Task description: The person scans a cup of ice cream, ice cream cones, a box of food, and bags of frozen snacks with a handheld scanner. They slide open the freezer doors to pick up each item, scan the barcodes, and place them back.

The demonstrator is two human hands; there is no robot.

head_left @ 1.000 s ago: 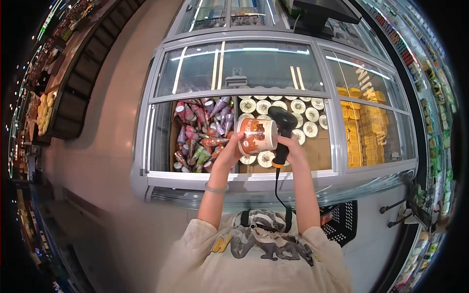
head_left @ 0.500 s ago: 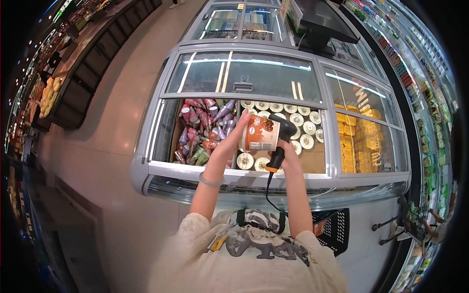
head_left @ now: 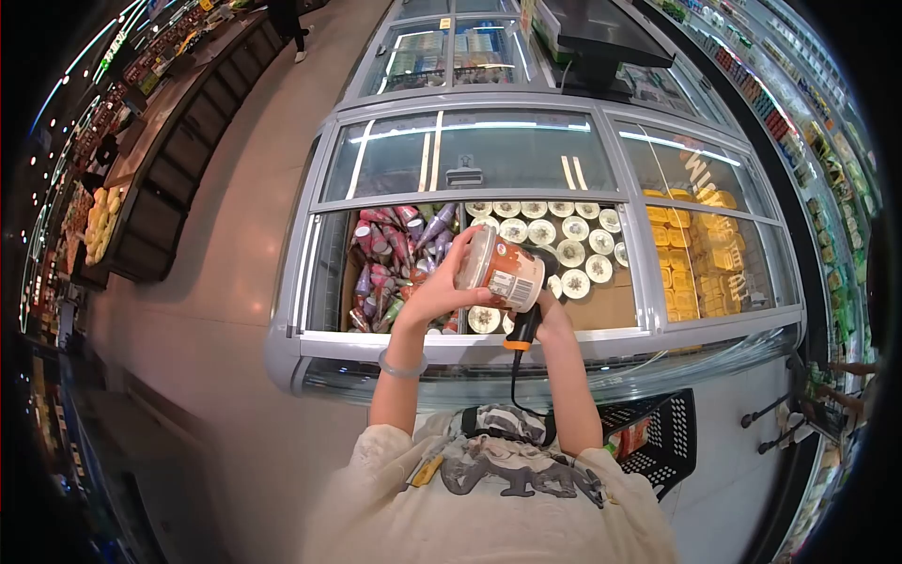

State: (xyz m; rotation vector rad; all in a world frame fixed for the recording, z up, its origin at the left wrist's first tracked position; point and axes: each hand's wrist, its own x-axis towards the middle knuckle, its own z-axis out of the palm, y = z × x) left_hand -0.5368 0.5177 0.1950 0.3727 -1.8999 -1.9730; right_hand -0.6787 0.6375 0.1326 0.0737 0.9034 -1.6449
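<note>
My left hand (head_left: pixel 443 289) is wrapped round an orange and white ice cream tub (head_left: pixel 504 273), which is tilted with its barcode label showing. A black handheld scanner (head_left: pixel 522 331) with an orange ring and a cable is in my right hand (head_left: pixel 552 318), just right of the tub. The tub hides part of the scanner's head. Both hands are over the open part of a chest freezer (head_left: pixel 376 346). Wrapped cones (head_left: pixel 383 235) lie in its left compartment, and round white-lidded tubs (head_left: pixel 576 228) fill much of the one beside it.
Yellow packages (head_left: pixel 705 263) show under glass at the right. A dark screen (head_left: pixel 611 33) stands at the back of the freezer. A black basket (head_left: pixel 662 442) with items sits below right. Shelves line the right side; a person's legs (head_left: pixel 300 33) show at the top left.
The tub has tilted and turned in my left hand, bringing the barcode round. The scanner's head is now further behind the tub. The whole view has shifted slightly.
</note>
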